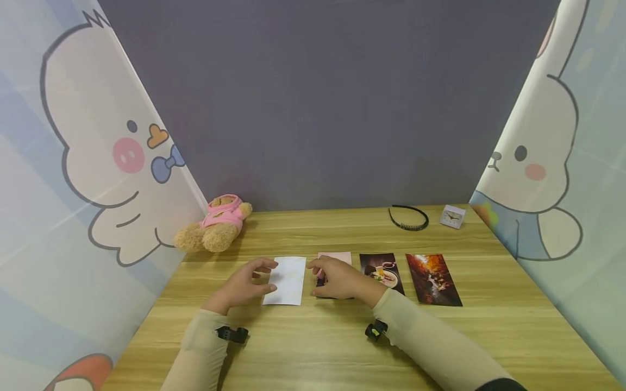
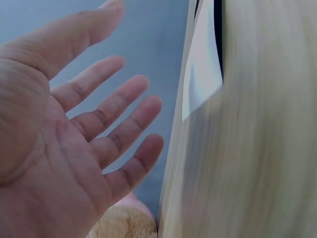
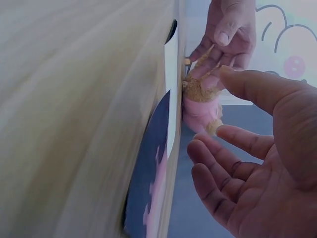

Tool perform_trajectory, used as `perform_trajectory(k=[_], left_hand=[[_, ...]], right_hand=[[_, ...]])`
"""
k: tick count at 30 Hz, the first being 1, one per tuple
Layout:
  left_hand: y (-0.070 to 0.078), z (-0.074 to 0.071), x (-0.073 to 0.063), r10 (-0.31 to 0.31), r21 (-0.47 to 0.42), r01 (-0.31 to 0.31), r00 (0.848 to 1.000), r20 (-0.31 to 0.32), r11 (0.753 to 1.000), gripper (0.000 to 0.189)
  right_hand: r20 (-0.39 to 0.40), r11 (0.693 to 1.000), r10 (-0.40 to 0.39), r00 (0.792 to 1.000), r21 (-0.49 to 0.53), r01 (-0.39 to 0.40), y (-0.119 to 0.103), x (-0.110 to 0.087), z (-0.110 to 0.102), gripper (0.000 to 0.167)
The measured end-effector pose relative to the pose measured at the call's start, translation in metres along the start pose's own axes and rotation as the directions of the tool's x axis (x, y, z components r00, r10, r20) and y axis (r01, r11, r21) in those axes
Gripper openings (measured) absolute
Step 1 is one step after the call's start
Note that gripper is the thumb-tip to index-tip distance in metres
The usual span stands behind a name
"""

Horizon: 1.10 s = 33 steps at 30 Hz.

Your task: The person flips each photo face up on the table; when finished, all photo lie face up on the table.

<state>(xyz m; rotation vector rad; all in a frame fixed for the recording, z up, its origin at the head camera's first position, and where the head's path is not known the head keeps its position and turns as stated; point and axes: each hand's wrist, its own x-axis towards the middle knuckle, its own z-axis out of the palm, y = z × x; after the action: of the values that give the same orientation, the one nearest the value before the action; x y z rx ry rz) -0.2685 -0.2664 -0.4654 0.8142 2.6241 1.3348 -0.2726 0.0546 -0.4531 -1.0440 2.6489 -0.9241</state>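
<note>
A white card [image 1: 286, 281] lies flat on the table between the two hands. Just left of it hovers my left hand [image 1: 249, 282], its fingers spread and relaxed, holding nothing. My right hand [image 1: 339, 278] is above a pink and dark picture card [image 1: 337, 256] and partly covers it. In the right wrist view the fingers of that hand [image 3: 247, 163] are loosely bent, with nothing between them, apart from the pink and dark card [image 3: 153, 168]. To the right lie a photo card of food on a plate [image 1: 383, 271] and a photo card of an orange autumn scene [image 1: 432, 278].
A teddy bear in a pink hoodie [image 1: 225, 217] lies at the table's back left. A black headband [image 1: 411, 225] and a small white clock [image 1: 452, 216] are at the back right. A grey panel [image 1: 318, 108] rises behind the wooden table [image 1: 313, 347], with printed curtains on both sides.
</note>
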Motion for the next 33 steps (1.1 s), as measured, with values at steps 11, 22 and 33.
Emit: perform_trajectory(k=[11, 22, 33], left_hand=[[-0.008, -0.006, -0.010, -0.010, 0.006, 0.009, 0.993, 0.117, 1.000, 0.067], [-0.005, 0.001, -0.009, -0.052, 0.128, 0.035, 0.990, 0.129, 0.991, 0.069], [-0.005, 0.004, -0.006, -0.098, 0.207, 0.071, 0.988, 0.122, 0.976, 0.082]], right_hand=[[0.062, 0.998, 0.021, 0.998, -0.064, -0.017, -0.008, 0.012, 0.011, 0.072], [0.066, 0.959, 0.025, 0.998, -0.284, -0.005, -0.023, 0.020, 0.023, 0.084], [0.092, 0.944, 0.009, 0.996, -0.330, 0.022, -0.019, 0.021, 0.033, 0.084]])
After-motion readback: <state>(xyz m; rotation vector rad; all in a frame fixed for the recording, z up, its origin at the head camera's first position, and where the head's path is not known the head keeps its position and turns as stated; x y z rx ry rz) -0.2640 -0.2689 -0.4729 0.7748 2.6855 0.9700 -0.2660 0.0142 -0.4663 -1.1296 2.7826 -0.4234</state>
